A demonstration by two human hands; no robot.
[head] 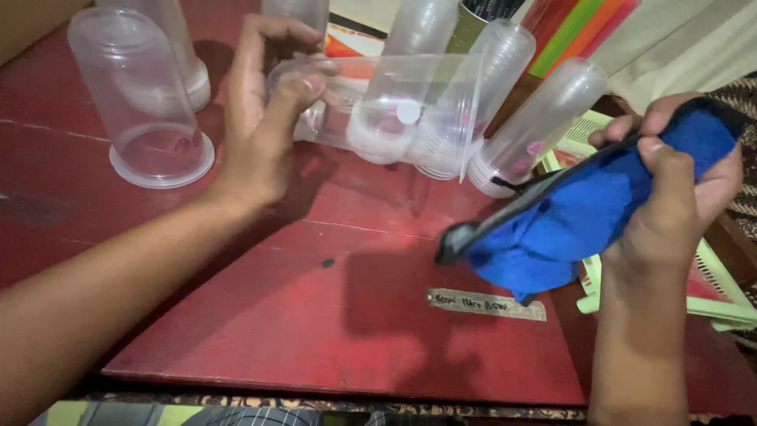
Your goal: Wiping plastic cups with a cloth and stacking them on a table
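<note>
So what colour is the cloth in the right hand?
Blue with a dark edge: the cloth, in the right hand, head view.
</note>
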